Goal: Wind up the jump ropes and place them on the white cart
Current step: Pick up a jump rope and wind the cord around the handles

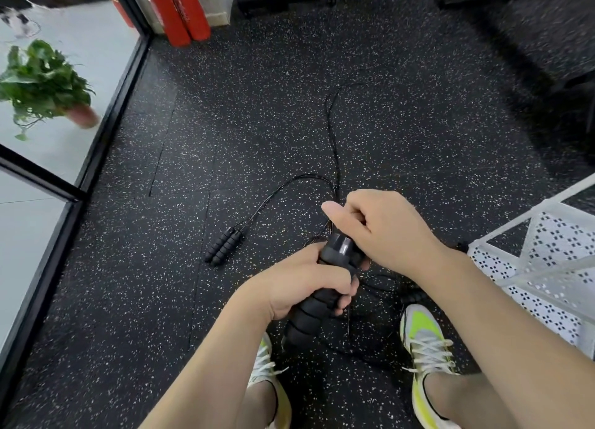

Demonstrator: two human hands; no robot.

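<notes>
Both hands work above the speckled floor (289, 123): my left hand (302, 287) grips the black foam jump-rope handles (317, 303), my right hand (383, 229) pinches the cord at their top. Another jump rope (225, 246) lies left of the handles; the white cart (541, 261) stands right.

A potted plant (42, 84) stands beyond the glass; red pads (180, 10) lean nearby.
</notes>
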